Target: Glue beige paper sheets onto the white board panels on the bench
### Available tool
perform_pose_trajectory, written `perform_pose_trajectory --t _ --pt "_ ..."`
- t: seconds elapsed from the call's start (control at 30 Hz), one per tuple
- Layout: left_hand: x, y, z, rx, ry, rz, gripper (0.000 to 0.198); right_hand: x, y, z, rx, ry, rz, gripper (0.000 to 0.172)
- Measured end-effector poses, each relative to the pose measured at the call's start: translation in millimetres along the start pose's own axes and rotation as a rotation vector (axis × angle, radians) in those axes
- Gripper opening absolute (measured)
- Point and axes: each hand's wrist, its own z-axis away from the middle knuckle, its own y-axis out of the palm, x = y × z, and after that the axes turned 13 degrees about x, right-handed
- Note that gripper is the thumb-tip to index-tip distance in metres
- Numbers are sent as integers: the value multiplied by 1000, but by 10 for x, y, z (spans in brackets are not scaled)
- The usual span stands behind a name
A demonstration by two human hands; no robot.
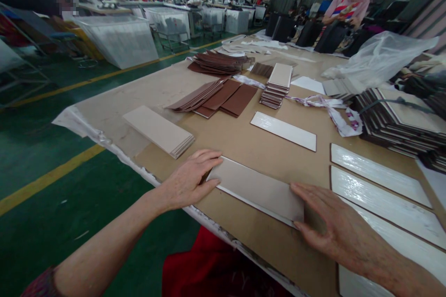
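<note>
A beige rectangular panel lies at the table's near edge, over a white layer that shows along its front side. My left hand grips its left end, thumb at the front edge and fingers at the back. At the opposite end, my right hand holds the corners between thumb and fingers. To the right rest several glossy white strips with dark edges, and one more such strip lies behind the panel. Left of it sits a short stack of beige panels.
Brown sheets fan out farther back, beside a stack of pale strips. A strapped pile of dark-edged panels and clear plastic film occupy the right. Across the table a person stands near black upright pieces.
</note>
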Motion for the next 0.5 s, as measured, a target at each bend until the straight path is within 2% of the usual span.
perform_pose_trajectory --t 0.5 --pt "113 97 -12 6 -7 -91 51 160 -146 -26 118 14 -99 57"
